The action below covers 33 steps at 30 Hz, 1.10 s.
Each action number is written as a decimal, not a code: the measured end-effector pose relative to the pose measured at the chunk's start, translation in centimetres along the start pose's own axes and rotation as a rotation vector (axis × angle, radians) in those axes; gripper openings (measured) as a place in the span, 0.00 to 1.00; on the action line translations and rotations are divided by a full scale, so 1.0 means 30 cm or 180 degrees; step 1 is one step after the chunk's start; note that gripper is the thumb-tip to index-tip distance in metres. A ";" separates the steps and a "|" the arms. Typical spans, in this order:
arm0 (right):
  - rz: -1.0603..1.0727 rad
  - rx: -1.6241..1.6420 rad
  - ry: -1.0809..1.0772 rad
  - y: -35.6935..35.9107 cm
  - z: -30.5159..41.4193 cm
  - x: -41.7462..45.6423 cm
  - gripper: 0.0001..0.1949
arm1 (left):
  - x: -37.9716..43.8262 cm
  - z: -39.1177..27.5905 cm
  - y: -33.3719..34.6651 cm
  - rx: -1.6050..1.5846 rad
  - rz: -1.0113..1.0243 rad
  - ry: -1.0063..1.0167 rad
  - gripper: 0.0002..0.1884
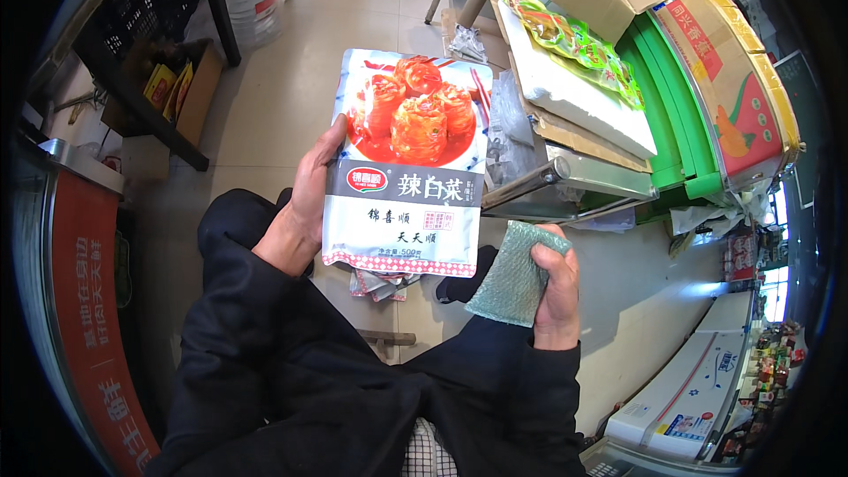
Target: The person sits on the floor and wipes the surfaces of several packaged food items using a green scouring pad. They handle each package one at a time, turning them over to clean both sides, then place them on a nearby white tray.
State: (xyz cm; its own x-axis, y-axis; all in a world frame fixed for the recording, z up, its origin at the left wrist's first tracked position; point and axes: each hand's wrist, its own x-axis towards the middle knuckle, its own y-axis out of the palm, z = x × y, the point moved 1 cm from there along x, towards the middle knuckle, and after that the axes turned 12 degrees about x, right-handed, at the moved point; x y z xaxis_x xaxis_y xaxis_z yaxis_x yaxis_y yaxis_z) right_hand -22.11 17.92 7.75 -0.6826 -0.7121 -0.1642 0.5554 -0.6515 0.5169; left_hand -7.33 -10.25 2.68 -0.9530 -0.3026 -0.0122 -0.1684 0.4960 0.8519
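My left hand point(305, 202) grips the left edge of a flat kimchi pouch point(401, 212), held up in front of me with its printed face towards me. Red stuffed-looking cabbage rolls are pictured on its upper half, and writing fills the lower half. In my right hand point(558, 285) is a pale green cloth point(513, 278), pinched at its upper right and hanging beside the pouch's lower right corner, apart from it. Below the held pouch, more pouches point(384, 283) lie in a low pile between my legs, mostly hidden by it.
Right of me stands a metal rack point(596, 179) bearing a white foam board point(583, 106), green food packets point(570, 40) and cartons point(735, 86). Large water bottles point(250, 3) and an open cardboard box point(199, 83) are at upper left. A chest freezer point(689, 384) sits at lower right.
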 end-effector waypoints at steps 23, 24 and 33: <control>-0.0833 0.0514 0.0803 -0.170 -0.388 0.135 0.14 | 0.028 -0.021 0.008 -0.0063 0.0102 0.0344 0.31; -0.0834 0.0475 0.0885 -0.173 -0.390 0.135 0.15 | 0.027 -0.020 0.009 -0.0085 0.0098 0.0323 0.31; -0.0496 0.0252 0.0831 -0.190 -0.410 0.137 0.18 | 0.036 -0.018 0.012 -0.0250 0.0208 0.0292 0.30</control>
State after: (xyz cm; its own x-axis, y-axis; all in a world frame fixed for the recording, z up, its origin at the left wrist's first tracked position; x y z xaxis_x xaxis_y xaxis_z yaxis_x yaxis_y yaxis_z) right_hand -22.25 15.48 -6.21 -0.6058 -0.6552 -0.4514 0.4081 -0.7429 0.5306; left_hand -8.28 -10.83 3.27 -0.9337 -0.3468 0.0896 -0.0831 0.4530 0.8877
